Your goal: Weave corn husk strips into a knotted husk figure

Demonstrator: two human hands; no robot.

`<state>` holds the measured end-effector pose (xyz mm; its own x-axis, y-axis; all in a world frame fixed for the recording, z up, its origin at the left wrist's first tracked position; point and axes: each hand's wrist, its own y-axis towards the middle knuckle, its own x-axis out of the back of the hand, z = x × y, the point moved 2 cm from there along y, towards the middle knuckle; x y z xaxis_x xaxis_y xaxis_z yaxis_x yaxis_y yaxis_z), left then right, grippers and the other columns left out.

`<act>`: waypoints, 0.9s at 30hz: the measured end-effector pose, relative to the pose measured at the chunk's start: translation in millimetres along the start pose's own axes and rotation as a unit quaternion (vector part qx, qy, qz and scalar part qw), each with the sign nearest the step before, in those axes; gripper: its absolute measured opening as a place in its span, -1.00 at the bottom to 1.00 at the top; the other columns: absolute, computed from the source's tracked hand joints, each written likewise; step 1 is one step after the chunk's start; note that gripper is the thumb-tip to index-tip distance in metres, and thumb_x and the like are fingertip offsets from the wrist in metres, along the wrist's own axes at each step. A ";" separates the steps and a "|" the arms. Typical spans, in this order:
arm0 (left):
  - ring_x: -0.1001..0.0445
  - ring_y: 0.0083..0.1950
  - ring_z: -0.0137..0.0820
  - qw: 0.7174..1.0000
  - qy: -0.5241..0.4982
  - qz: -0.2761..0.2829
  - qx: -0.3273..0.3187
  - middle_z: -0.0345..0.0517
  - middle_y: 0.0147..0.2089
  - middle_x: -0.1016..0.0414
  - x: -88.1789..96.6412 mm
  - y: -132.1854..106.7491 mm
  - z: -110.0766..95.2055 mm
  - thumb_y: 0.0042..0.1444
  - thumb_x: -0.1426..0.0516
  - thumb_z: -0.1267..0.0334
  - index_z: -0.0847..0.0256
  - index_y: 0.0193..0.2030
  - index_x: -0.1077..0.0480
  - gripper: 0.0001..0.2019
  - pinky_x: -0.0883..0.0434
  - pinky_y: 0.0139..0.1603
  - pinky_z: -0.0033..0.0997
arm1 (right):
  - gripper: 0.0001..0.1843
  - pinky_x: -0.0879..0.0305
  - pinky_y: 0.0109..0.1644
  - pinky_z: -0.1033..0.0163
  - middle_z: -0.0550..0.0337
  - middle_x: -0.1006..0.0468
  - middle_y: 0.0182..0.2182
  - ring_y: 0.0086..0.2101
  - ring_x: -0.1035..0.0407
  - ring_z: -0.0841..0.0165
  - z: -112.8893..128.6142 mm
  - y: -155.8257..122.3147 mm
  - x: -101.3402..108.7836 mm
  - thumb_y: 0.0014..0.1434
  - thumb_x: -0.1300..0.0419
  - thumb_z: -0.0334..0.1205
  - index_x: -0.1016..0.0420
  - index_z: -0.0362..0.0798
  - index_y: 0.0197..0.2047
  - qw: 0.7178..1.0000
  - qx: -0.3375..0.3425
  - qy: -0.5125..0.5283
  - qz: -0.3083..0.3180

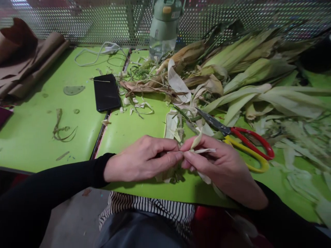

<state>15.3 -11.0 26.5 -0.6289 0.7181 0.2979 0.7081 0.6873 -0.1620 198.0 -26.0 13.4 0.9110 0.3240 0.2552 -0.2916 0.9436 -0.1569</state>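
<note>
Both hands meet over the near edge of the green table, fingertips almost touching. My right hand (217, 162) pinches a pale strip of corn husk (197, 142), whose ends stick up and out past the thumb. Thumb and forefinger of my left hand (144, 158) are pressed together at the same spot, on a thin end of that husk strip. More husk hangs partly hidden beneath the fingers. Just right of my right hand lie scissors (229, 130) with one red and one yellow handle, blades pointing away to the left.
Corn husks (248, 69) are heaped at the back right, with shreds (305, 144) along the right side. A black phone (107, 93) lies left of centre. A green water bottle (164, 31) stands before a perforated screen (103, 20). Brown paper (31, 65) and a white cable (90, 58) lie back left.
</note>
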 end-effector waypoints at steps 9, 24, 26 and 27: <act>-0.23 -0.44 -0.58 1.000 -0.016 0.003 0.015 -0.28 -0.46 -0.29 4.2 3.3 9.8 0.37 0.00 0.14 0.28 -0.39 -0.32 -0.66 -0.21 -0.40 -0.55 | -0.77 -0.35 -0.45 0.40 0.29 -0.57 -0.53 -0.54 -0.39 0.48 0.2 2.0 12.1 0.16 -0.32 -0.07 -0.47 0.01 -0.17 1.000 -0.012 0.010 0.002; -0.32 -0.41 -0.55 0.943 -0.328 -0.016 0.050 -0.19 -0.36 -0.42 -8.9 11.6 20.8 0.13 -0.29 0.11 0.30 -0.12 -0.37 -0.67 -0.32 -0.36 -0.50 | -0.78 -0.22 -0.55 0.39 0.38 -0.42 -0.65 -0.62 -0.32 0.48 -7.0 3.6 1.4 0.30 -0.18 0.00 -0.38 0.03 -0.19 0.998 0.051 -0.028 -0.003; -0.32 -0.43 -0.55 0.942 -0.331 -0.008 0.058 -0.18 -0.37 -0.43 -9.0 11.6 19.4 0.14 -0.27 0.02 0.31 -0.16 -0.40 -0.64 -0.32 -0.38 -0.49 | -0.79 -0.21 -0.55 0.37 0.37 -0.43 -0.63 -0.61 -0.33 0.48 -6.7 3.3 1.1 0.30 -0.17 0.00 -0.40 0.04 -0.22 0.997 0.062 -0.053 -0.006; -0.33 -0.45 -0.55 0.942 -0.331 -0.005 0.063 -0.17 -0.38 -0.44 -9.1 11.4 18.6 0.14 -0.26 -0.02 0.31 -0.18 -0.40 -0.62 -0.32 -0.39 -0.48 | -0.79 -0.20 -0.56 0.36 0.35 -0.43 -0.62 -0.61 -0.32 0.47 -6.1 3.0 1.4 0.30 -0.18 -0.01 -0.42 0.04 -0.25 0.994 0.073 -0.078 -0.015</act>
<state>23.2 -7.7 4.5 -0.7264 0.5943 -0.3450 0.6844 0.6714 -0.2844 200.1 -23.2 7.5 0.8669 0.2919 0.4041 -0.3150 0.9490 -0.0098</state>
